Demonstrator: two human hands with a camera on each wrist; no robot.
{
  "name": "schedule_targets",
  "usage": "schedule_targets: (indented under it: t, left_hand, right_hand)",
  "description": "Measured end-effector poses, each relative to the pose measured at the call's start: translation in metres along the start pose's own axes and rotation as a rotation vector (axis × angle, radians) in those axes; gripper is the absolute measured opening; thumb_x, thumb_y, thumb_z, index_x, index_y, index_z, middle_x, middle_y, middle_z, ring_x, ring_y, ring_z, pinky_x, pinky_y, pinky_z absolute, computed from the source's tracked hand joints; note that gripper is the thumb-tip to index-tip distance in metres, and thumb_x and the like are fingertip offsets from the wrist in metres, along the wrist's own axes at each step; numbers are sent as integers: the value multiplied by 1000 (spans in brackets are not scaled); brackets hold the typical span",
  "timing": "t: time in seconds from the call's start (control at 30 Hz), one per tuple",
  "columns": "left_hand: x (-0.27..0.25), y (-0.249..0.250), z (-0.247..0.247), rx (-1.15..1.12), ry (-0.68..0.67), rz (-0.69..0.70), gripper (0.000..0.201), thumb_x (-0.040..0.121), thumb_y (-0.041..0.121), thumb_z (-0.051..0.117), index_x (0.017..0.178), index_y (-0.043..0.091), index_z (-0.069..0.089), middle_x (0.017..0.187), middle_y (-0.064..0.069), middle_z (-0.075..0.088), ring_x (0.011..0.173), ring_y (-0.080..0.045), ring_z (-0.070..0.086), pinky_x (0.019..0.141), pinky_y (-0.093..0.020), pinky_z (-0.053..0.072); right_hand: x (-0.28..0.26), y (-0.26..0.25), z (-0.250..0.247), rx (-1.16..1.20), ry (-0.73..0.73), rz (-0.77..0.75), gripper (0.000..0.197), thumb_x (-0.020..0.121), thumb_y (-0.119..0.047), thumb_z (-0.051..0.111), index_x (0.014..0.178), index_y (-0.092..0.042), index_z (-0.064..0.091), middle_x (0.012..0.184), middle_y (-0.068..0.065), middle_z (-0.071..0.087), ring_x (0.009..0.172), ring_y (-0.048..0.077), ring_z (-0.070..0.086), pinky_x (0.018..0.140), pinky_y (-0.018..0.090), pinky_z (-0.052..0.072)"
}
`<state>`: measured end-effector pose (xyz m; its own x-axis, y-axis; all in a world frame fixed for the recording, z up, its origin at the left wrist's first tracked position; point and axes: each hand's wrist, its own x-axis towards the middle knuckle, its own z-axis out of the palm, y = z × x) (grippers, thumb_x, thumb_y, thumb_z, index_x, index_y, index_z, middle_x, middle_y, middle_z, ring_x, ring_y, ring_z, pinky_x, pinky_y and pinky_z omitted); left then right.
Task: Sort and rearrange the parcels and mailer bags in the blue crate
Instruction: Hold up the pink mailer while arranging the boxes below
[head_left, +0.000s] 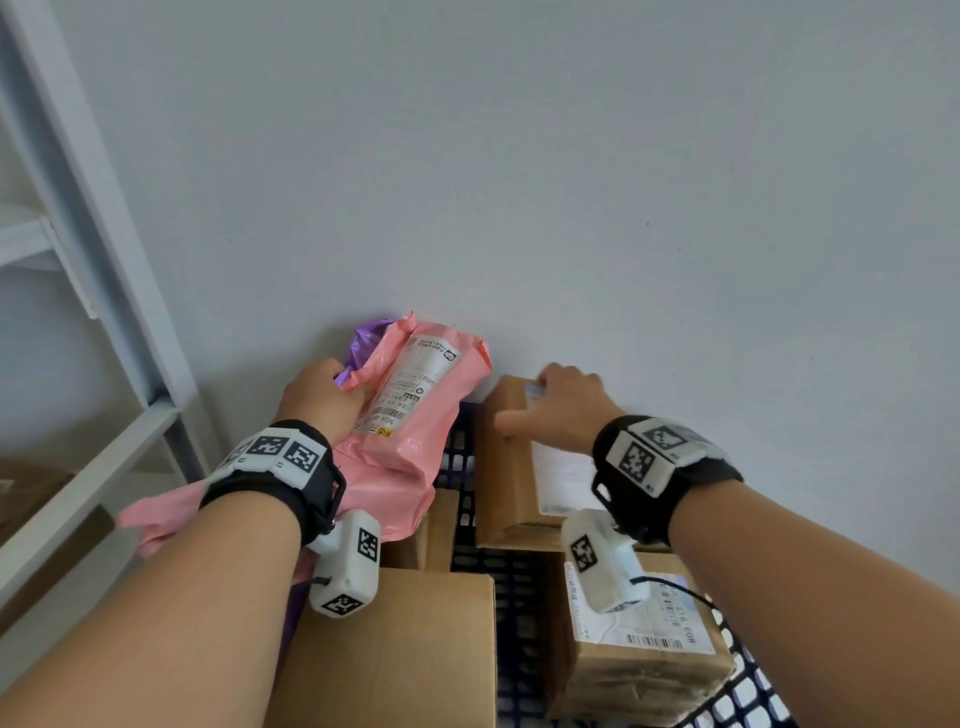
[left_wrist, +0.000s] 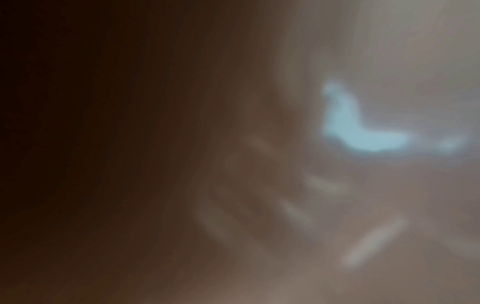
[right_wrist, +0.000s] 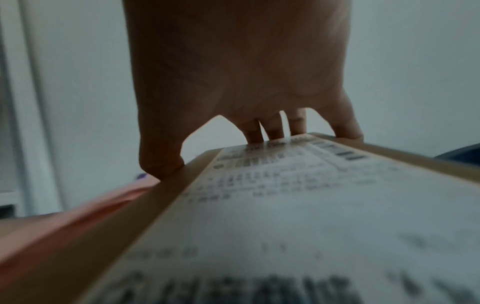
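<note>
My left hand (head_left: 332, 395) grips a pink mailer bag (head_left: 415, 410) with a white label, held up against the wall over the blue crate (head_left: 462, 467). A purple bag (head_left: 363, 343) shows behind it. My right hand (head_left: 550, 400) holds a cardboard box (head_left: 511, 483) with a white label at the crate's far right; its fingers curl over the far edge and the thumb lies on the left side. In the right wrist view the right hand (right_wrist: 233, 142) grips the cardboard box (right_wrist: 166, 226); the pink bag (right_wrist: 78, 216) lies to its left. The left wrist view is a dark blur.
More cardboard boxes fill the crate: a large one (head_left: 395, 654) at the near left, a labelled one (head_left: 644, 654) at the near right, a small one (head_left: 431, 530) between. A white shelf frame (head_left: 104, 312) stands at the left. A pale wall runs behind the crate.
</note>
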<state>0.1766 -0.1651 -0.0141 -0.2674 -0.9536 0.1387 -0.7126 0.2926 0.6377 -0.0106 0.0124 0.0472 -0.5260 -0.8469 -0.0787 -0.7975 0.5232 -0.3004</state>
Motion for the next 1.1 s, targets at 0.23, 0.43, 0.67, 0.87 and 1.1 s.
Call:
schedule_targets:
  t: [0.23,0.43,0.67,0.87,1.1]
  left_hand:
    - [2,-4,2,-45,3,-2,31,92,38,56,77,11,52,70,-2,55,63,-20,50,51,-28,30]
    - [5,-7,5,-32,-6,-1,33,93,40,53,77,11,53,70,-2,56,61,-19,50,51,-27,31]
    - [5,-8,6,-20,-3,-6,33,92,42,51,71,17,48,70,0,55,63,-21,51,55,-27,34]
    - [6,-9,5,-5,5,0,33,92,38,51,70,15,45,66,0,52,59,-19,47,51,-27,29]
    - [4,-9,6,-34,27,5,31,94,35,54,74,12,49,66,0,52,59,-19,47,49,-27,28]
  right_hand:
    - [13,-22,46,-87,-79,-29,83,61,-64,61,126,-17,44,120,4,47,118,24,41,91,48,47]
    - [27,-27,68,-60,-97,16,86,65,-67,61,128,-11,44,127,11,48,123,31,38,99,45,41]
    - [33,-2,98,-217,-125,74,79,78,-60,59,136,-10,40,136,16,45,128,35,39,104,43,37]
    - [37,1,105,-291,-197,-31,31,85,-27,64,113,-13,62,100,6,60,97,22,62,82,35,55]
    - [29,8,138,-452,-715,-89,47,90,-28,60,134,-13,56,138,7,54,122,24,54,100,36,47]
